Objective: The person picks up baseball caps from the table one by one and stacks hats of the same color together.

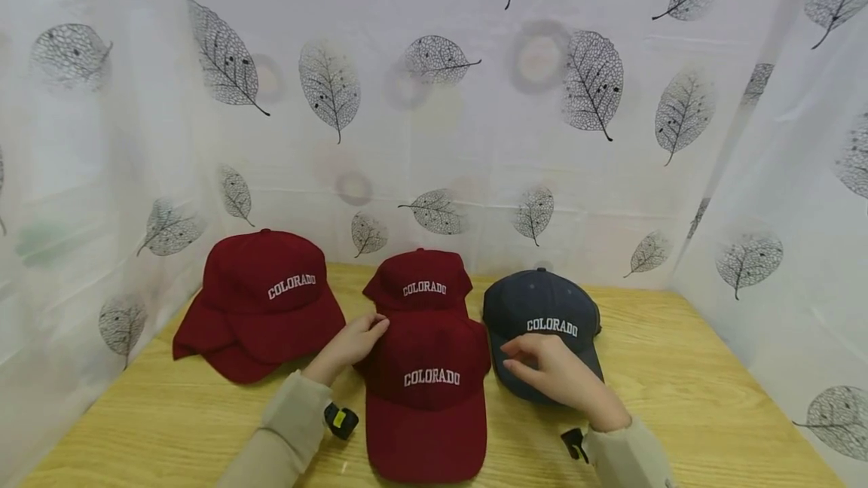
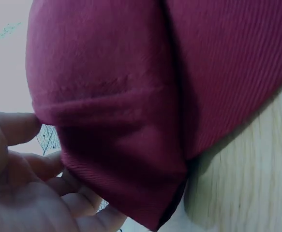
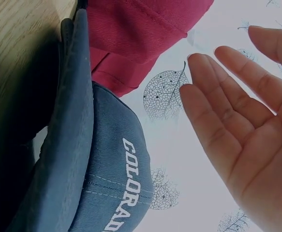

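The front red baseball cap (image 1: 427,428), lettered COLORADO, lies with its bill toward me and overlaps a second red cap (image 1: 423,277) behind it. My left hand (image 1: 356,339) reaches to the front cap's upper left side. In the left wrist view, thumb and fingertips (image 2: 27,126) lie right at the edge of the red fabric, a gap showing between thumb and index finger. My right hand (image 1: 552,369) hovers over the bill of a dark navy cap (image 1: 542,300) with the same lettering. Its fingers are loosely extended, the palm bare in the right wrist view.
Stacked red caps (image 1: 264,277) sit at the left of the wooden table (image 1: 685,382), bills fanned out. A white curtain (image 1: 434,157) printed with leaves surrounds the table at the back and both sides. Small black wrist-worn devices (image 1: 340,420) show near the sleeves.
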Demonstrator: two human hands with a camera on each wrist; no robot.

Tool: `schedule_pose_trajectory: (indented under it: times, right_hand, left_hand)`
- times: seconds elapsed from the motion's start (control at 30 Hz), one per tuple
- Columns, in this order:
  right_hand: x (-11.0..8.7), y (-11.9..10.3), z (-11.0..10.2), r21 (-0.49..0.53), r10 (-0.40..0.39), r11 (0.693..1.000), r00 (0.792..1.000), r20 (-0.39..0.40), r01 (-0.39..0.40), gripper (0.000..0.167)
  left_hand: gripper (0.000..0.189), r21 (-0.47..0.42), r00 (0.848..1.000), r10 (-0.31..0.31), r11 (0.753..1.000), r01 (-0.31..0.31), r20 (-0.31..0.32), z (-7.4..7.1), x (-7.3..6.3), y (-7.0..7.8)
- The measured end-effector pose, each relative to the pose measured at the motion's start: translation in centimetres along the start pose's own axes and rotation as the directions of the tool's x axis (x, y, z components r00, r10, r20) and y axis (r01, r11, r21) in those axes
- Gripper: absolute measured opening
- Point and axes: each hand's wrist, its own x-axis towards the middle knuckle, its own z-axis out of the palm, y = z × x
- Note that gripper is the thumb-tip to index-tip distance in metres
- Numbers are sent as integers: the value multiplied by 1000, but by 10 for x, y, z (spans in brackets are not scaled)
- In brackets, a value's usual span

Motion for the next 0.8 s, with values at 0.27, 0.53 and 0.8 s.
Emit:
schedule_pose_trajectory:
  times: [0.27, 0.53, 0.8]
  right_hand:
    - [-1, -2, 0, -3, 25, 1000, 1000, 10, -25, 14]
    - [-1, -1, 0, -13, 19, 1000, 1000, 5, -19, 13]
    - [-1, -4, 0, -29, 20, 999, 1000, 10, -20, 14]
  left_hand:
    - [18, -253, 996, -84, 963, 90, 35, 6, 0, 9]
    - [18, -442, 996, -64, 893, 83, 57, 14, 3, 2]
    - [16, -257, 997, -67, 965, 59, -24, 13, 1, 6]
